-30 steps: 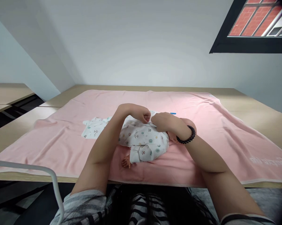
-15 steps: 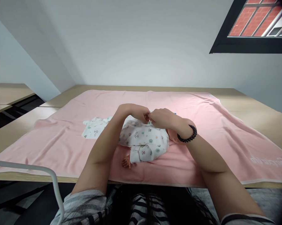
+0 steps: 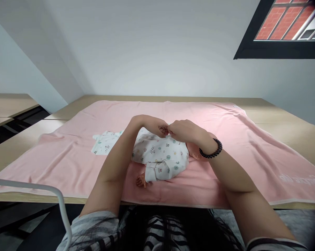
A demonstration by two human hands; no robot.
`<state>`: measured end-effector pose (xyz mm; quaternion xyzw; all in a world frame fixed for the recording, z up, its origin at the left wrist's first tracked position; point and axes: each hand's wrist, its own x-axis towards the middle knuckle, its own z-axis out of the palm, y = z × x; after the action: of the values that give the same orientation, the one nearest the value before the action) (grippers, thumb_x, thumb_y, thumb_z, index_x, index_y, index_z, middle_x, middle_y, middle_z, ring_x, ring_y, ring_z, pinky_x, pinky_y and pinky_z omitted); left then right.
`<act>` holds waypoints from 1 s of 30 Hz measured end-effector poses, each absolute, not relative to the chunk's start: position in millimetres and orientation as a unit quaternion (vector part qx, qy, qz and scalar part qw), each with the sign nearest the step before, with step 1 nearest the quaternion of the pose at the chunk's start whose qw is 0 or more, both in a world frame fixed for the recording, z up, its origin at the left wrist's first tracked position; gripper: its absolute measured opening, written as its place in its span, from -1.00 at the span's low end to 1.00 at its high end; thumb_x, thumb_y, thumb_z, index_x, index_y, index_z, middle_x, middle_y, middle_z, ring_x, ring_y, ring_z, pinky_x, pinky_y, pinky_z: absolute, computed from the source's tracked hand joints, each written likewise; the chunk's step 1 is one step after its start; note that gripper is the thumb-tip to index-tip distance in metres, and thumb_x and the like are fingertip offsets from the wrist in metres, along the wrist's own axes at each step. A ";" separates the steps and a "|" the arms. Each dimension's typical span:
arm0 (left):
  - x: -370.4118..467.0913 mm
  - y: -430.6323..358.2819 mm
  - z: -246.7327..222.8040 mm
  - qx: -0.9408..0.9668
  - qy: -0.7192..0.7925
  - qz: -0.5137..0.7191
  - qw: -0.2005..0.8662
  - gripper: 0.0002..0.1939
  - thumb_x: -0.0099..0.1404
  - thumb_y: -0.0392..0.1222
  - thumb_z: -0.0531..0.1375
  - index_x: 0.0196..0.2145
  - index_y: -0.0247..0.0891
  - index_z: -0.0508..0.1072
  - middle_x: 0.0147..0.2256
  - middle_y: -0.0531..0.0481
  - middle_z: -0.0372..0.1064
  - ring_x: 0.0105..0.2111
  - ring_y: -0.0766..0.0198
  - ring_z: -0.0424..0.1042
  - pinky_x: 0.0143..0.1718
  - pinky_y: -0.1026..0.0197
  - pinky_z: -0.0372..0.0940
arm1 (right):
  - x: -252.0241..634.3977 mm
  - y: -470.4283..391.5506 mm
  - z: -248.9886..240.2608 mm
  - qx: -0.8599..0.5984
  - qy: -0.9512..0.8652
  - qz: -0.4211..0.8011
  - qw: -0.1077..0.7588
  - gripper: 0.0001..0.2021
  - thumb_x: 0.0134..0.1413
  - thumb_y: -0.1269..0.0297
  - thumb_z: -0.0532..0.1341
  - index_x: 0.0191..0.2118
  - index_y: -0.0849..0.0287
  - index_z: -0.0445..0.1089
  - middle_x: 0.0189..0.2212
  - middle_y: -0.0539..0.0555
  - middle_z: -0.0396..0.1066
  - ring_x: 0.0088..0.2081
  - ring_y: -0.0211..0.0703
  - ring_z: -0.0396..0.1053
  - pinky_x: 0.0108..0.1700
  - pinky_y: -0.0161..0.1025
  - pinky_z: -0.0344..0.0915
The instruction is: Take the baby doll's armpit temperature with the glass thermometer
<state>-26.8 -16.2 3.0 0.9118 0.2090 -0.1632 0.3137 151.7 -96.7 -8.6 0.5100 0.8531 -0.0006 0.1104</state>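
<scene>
A baby doll in a white printed shirt [image 3: 159, 151] lies on a pink blanket [image 3: 76, 146], its head [image 3: 195, 150] to the right, partly behind my right forearm. The doll's near hand [image 3: 141, 180] pokes out of the sleeve, palm up. Over the far side of the doll's chest, my left hand [image 3: 156, 126] has its fingers curled in a pinch. Fingertip to fingertip with it is my right hand [image 3: 185, 130], also pinched closed, a black beaded bracelet [image 3: 212, 150] on the wrist. What the fingertips grip is hidden. Matching printed cloth [image 3: 105, 143] shows left of my left forearm.
The blanket covers most of a wooden table [image 3: 277, 122] and reaches its front edge. A pale wall [image 3: 157, 48] rises behind, with a dark-framed window [image 3: 277, 50] at upper right. A curved white bar [image 3: 42, 186] crosses the lower left.
Both hands remain together over the doll's chest, with only slight finger and wrist shifts. My right wrist has edged a little to the right. The doll lies as before.
</scene>
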 end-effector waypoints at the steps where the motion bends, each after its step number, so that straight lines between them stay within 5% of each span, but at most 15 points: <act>1: -26.6 -15.9 2.7 0.911 0.209 -0.164 0.315 -0.90 0.24 -0.17 0.17 -0.28 -0.21 0.34 -0.30 0.06 0.32 -0.28 0.25 0.30 -0.22 0.18 0.17 | 151.7 -96.5 -8.8 0.510 0.853 -0.002 0.110 -0.81 0.32 0.42 0.10 -0.38 0.22 0.24 -0.44 0.05 0.31 -0.52 -0.30 0.02 -0.42 -0.25 -0.06; 25: -17.1 -6.9 -14.7 0.926 0.254 -0.114 0.256 -0.78 0.01 -0.27 0.24 -0.52 -0.18 0.19 -0.52 0.13 0.04 -0.51 0.32 0.02 -0.42 0.15 -0.09 | 150.7 -94.1 -16.7 0.489 0.860 -0.034 0.142 -0.82 0.28 0.47 0.09 -0.40 0.24 0.21 -0.42 0.05 0.31 -0.50 -0.33 0.08 -0.36 -0.23 -0.06; 30: -15.6 -11.5 -11.2 0.931 0.252 -0.117 0.238 -0.86 -0.01 -0.31 0.23 -0.50 -0.19 0.29 -0.52 0.13 0.10 -0.51 0.32 0.06 -0.42 0.17 -0.09 | 151.8 -92.7 -20.2 0.492 0.858 -0.045 0.143 -0.82 0.26 0.48 0.09 -0.40 0.22 0.20 -0.43 0.03 0.29 -0.48 -0.29 0.12 -0.37 -0.22 -0.05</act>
<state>-15.6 -11.5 -11.2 0.9306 0.2523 -0.1168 0.2379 151.8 -92.7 -20.2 0.4919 0.8576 -0.0451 0.1433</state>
